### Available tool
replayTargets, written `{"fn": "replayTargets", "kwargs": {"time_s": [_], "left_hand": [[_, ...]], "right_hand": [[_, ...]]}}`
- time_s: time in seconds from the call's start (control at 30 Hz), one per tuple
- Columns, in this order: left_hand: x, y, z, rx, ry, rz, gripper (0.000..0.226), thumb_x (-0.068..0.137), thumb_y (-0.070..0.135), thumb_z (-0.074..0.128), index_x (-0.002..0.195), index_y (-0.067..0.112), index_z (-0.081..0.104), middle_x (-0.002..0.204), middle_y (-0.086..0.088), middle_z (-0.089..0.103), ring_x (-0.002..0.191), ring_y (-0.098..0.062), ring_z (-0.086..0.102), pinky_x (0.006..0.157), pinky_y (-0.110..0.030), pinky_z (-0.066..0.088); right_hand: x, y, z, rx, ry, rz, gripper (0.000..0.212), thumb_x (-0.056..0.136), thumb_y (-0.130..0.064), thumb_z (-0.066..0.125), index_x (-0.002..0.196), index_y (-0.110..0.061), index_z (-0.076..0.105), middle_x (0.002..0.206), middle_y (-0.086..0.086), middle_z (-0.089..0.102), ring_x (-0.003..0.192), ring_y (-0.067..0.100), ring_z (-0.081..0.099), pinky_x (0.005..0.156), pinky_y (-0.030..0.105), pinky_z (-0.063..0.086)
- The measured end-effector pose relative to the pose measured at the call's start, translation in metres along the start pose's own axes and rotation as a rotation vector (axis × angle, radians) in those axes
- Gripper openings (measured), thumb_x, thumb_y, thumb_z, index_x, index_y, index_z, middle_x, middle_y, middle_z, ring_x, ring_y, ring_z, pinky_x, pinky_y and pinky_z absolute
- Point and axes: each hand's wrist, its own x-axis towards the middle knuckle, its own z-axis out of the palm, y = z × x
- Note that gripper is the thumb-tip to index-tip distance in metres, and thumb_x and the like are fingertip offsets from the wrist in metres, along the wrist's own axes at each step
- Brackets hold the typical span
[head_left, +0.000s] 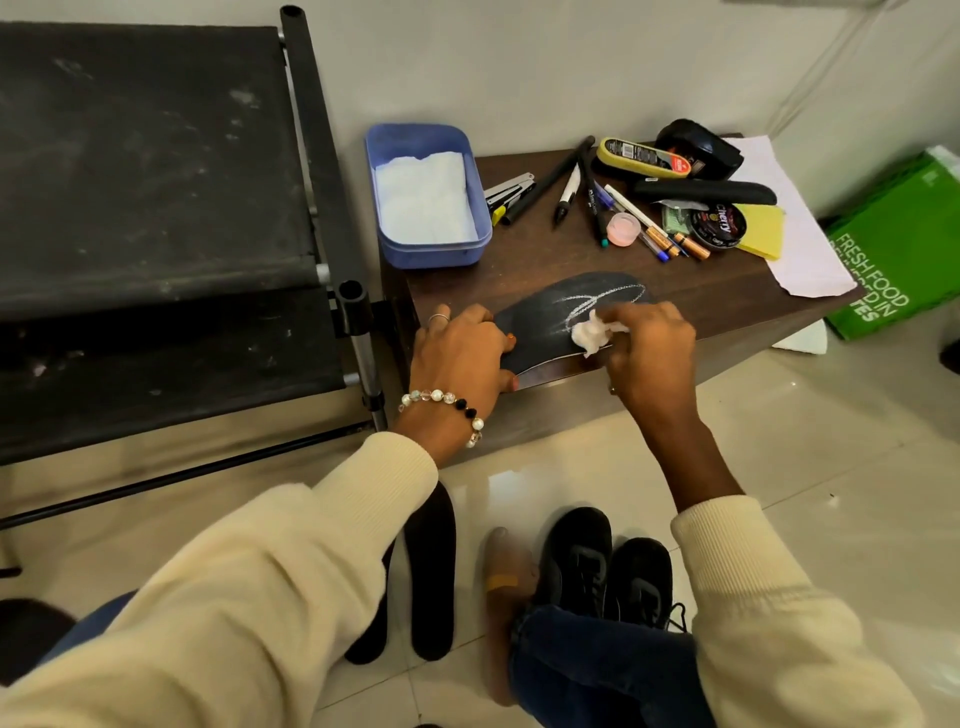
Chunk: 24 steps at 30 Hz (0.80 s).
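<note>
A black shoe insole (550, 325) with white chalk-like loops on it lies on the near edge of a low dark wooden table (675, 306). My left hand (462, 358) holds the insole's near left end, thumb on top and fingers curled at the table edge. My right hand (644, 343) pinches a small white wad of tissue (589, 332) and holds it against the insole's surface.
A blue plastic box (426, 244) with white tissue stands at the table's back left. Pens, a stapler, a polish tin (719, 226), shoe brushes, yellow sponge and paper fill the back. Two black shoes (608, 571) and insoles (431, 571) lie on the floor; black rack left, green bag right.
</note>
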Motion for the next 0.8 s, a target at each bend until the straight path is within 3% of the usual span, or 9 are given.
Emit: {"fn": "replayTargets", "kwargs": {"time_s": [0.07, 0.13, 0.23, 0.33, 0.4, 0.5, 0.63, 0.8], "left_hand": [[0.000, 0.000, 0.000, 0.002, 0.002, -0.003, 0.048, 0.087, 0.042, 0.065, 0.133, 0.033, 0.056, 0.143, 0.002, 0.042, 0.130, -0.033, 0.032, 0.104, -0.042, 0.035], [0.000, 0.000, 0.001, 0.000, 0.005, -0.006, 0.048, 0.087, 0.042, 0.065, 0.133, 0.032, 0.056, 0.143, 0.002, 0.042, 0.129, -0.033, 0.032, 0.103, -0.041, 0.035], [-0.001, 0.000, 0.001, 0.001, 0.007, -0.008, 0.048, 0.088, 0.042, 0.064, 0.134, 0.032, 0.055, 0.143, 0.002, 0.042, 0.129, -0.033, 0.032, 0.103, -0.041, 0.036], [-0.001, 0.000, 0.002, -0.004, 0.010, -0.009, 0.047, 0.088, 0.042, 0.064, 0.133, 0.032, 0.056, 0.143, 0.003, 0.042, 0.130, -0.033, 0.032, 0.103, -0.041, 0.035], [-0.001, 0.000, 0.001, -0.011, 0.009, -0.012, 0.047, 0.087, 0.042, 0.065, 0.133, 0.032, 0.056, 0.142, 0.003, 0.042, 0.129, -0.033, 0.032, 0.103, -0.041, 0.035], [0.000, 0.001, 0.001, -0.004, 0.005, -0.011, 0.048, 0.087, 0.041, 0.065, 0.133, 0.032, 0.056, 0.142, 0.002, 0.042, 0.129, -0.033, 0.032, 0.103, -0.041, 0.035], [-0.001, 0.001, 0.000, 0.003, 0.005, -0.012, 0.046, 0.088, 0.041, 0.064, 0.133, 0.032, 0.056, 0.143, 0.002, 0.042, 0.129, -0.033, 0.032, 0.103, -0.041, 0.035], [-0.002, 0.002, 0.001, -0.011, 0.041, -0.025, 0.042, 0.088, 0.038, 0.066, 0.128, 0.032, 0.060, 0.140, 0.003, 0.045, 0.129, -0.033, 0.034, 0.101, -0.039, 0.036]], "right_hand": [[0.002, -0.003, -0.005, 0.105, 0.144, 0.027, 0.043, 0.084, 0.005, 0.053, 0.121, -0.014, 0.063, 0.112, 0.011, 0.065, 0.110, 0.030, 0.049, 0.088, 0.037, 0.041], [0.005, -0.002, -0.005, 0.133, 0.178, 0.040, 0.044, 0.086, 0.002, 0.054, 0.123, -0.021, 0.062, 0.111, 0.009, 0.061, 0.110, 0.029, 0.043, 0.090, 0.039, 0.039], [0.007, 0.000, -0.001, 0.154, 0.016, 0.065, 0.042, 0.086, 0.000, 0.057, 0.119, -0.025, 0.065, 0.114, 0.008, 0.052, 0.113, 0.027, 0.038, 0.095, 0.042, 0.040], [0.004, 0.005, 0.003, -0.108, -0.165, -0.002, 0.043, 0.084, -0.006, 0.064, 0.124, -0.023, 0.061, 0.131, 0.006, 0.047, 0.123, 0.028, 0.032, 0.095, 0.041, 0.033], [0.003, 0.005, 0.003, -0.229, -0.168, -0.081, 0.043, 0.084, -0.010, 0.065, 0.125, -0.021, 0.061, 0.134, 0.007, 0.047, 0.125, 0.030, 0.030, 0.091, 0.041, 0.031], [0.004, 0.005, 0.008, -0.271, -0.107, -0.107, 0.037, 0.086, -0.008, 0.063, 0.122, -0.015, 0.063, 0.127, 0.012, 0.051, 0.120, 0.031, 0.039, 0.087, 0.038, 0.039], [0.000, -0.008, 0.023, -0.055, -0.132, -0.086, 0.029, 0.090, -0.006, 0.054, 0.116, -0.008, 0.066, 0.111, 0.015, 0.060, 0.106, 0.031, 0.052, 0.085, 0.036, 0.043], [-0.007, -0.033, 0.035, -0.060, -0.167, -0.368, 0.023, 0.088, -0.009, 0.055, 0.104, -0.002, 0.070, 0.098, 0.017, 0.063, 0.098, 0.034, 0.055, 0.073, 0.038, 0.044]]}}
